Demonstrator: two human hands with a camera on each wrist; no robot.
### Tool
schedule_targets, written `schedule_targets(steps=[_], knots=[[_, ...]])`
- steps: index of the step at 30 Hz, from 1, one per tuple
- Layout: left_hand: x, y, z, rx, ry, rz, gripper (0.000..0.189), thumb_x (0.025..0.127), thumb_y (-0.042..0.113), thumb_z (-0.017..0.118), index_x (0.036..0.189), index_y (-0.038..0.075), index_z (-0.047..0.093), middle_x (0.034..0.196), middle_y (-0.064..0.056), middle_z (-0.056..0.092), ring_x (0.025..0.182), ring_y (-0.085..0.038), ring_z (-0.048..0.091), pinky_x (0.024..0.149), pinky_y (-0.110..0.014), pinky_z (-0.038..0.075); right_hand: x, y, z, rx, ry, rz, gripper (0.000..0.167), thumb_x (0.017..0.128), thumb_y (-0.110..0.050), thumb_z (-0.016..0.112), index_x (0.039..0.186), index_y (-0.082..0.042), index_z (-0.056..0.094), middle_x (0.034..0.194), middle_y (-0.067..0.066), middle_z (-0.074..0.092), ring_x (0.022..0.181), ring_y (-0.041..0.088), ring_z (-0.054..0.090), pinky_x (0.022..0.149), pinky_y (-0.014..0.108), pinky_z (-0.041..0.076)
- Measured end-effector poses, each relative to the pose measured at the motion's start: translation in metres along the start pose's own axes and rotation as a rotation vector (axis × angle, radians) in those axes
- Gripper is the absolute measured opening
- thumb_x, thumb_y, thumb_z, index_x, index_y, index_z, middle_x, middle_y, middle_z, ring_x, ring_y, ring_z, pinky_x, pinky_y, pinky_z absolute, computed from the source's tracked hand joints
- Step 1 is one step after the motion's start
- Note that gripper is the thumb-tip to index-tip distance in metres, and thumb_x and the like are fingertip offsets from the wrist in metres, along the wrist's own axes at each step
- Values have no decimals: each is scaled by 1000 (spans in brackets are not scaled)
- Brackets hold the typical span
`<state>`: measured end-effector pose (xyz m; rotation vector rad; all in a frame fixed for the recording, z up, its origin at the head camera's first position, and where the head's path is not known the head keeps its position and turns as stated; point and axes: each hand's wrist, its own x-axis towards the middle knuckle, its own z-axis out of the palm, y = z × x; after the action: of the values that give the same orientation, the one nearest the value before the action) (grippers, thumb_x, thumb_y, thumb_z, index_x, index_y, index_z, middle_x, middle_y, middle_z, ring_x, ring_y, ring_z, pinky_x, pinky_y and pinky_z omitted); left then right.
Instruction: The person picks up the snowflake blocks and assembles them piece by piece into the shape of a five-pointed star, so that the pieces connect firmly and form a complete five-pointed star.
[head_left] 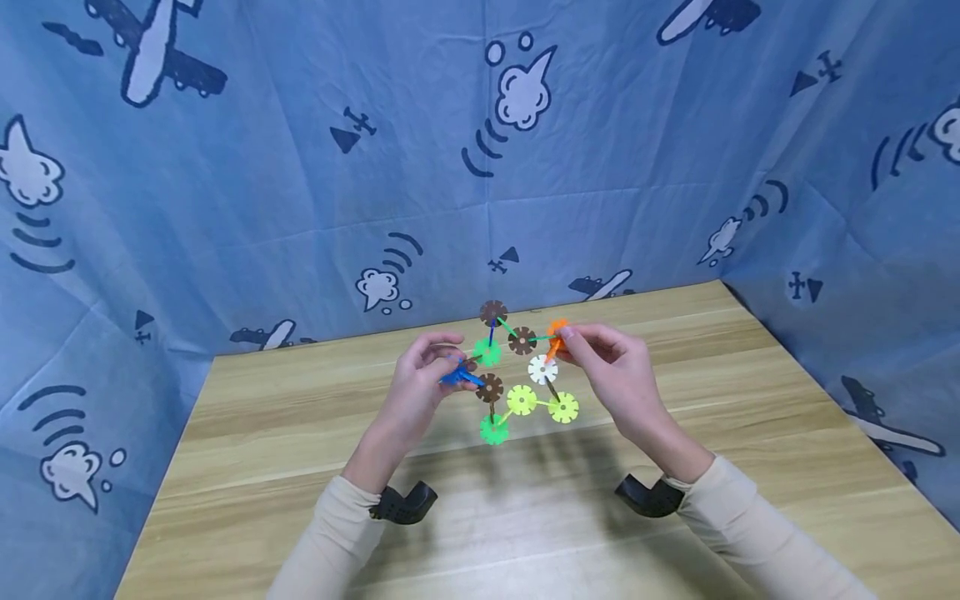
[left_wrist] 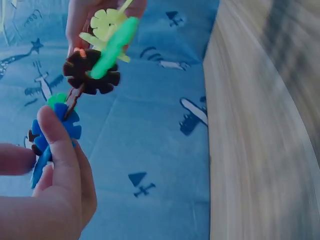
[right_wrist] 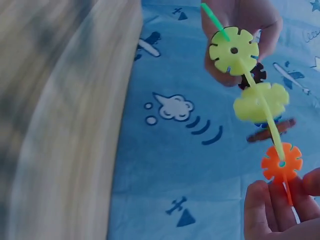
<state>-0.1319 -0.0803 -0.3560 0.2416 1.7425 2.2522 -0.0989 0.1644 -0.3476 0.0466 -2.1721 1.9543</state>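
Notched plastic snowflake discs are slotted together into a ring, held up over the table between both hands. My left hand [head_left: 408, 392] pinches blue discs [left_wrist: 72, 125] at the ring's left side between thumb and fingers. On the right, my right hand [head_left: 622, 375] grips an orange disc [right_wrist: 281, 162] by its edge. Between them run brown discs [head_left: 522, 340], green discs [head_left: 487, 352], yellow-green discs [head_left: 563, 407] and a white disc [head_left: 543, 369]. Some joining discs show only edge-on, as thin bars. Fingers partly cover the blue and orange pieces.
A light wood-grain table [head_left: 285, 467] lies under the hands, with their shadows on it. Blue cloth [head_left: 420, 167] printed with planes and clouds hangs behind and at the sides. Each wrist wears a black camera mount [head_left: 405, 503].
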Motion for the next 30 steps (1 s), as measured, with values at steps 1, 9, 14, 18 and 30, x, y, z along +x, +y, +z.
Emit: schedule_targets(steps=[1, 9, 14, 18, 30], knots=[[2, -1, -2, 3, 21, -4, 29, 102, -3, 44, 131, -5, 48, 101, -7, 53, 83, -16, 62, 79, -29, 62, 0, 2, -1, -17, -9, 13, 33, 100, -21, 66, 116, 8, 69, 99, -4, 74, 89, 8, 74, 90, 28, 60], [12, -19, -16, 121, 189, -108, 29, 99, -6, 57, 128, 0, 58, 102, -14, 61, 73, -16, 73, 83, -32, 63, 3, 27, -8, -244, -169, 134, 29, 101, -13, 63, 128, -3, 66, 107, 17, 72, 89, 14, 72, 86, 28, 62], [14, -42, -29, 333, 223, -154, 25, 97, 0, 65, 122, -1, 63, 98, -17, 72, 66, -15, 71, 67, -32, 64, 4, 51, -7, -292, -280, 205, 30, 99, -13, 65, 127, -4, 64, 108, 21, 72, 94, 30, 71, 88, 45, 61], [12, -62, -37, 459, 213, -191, 22, 96, 5, 67, 117, -2, 66, 93, -14, 74, 65, -17, 67, 58, -29, 58, 1, 74, -4, -314, -337, 245, 29, 97, -9, 65, 126, -4, 64, 105, 21, 71, 92, 33, 69, 80, 42, 62], [4, -95, -43, 832, 155, -167, 6, 93, 10, 72, 93, 5, 70, 78, -4, 64, 69, -15, 57, 61, -26, 47, -8, 110, 6, -657, -356, 54, 25, 97, -8, 65, 122, -9, 64, 76, 1, 63, 65, 12, 53, 59, 26, 44]])
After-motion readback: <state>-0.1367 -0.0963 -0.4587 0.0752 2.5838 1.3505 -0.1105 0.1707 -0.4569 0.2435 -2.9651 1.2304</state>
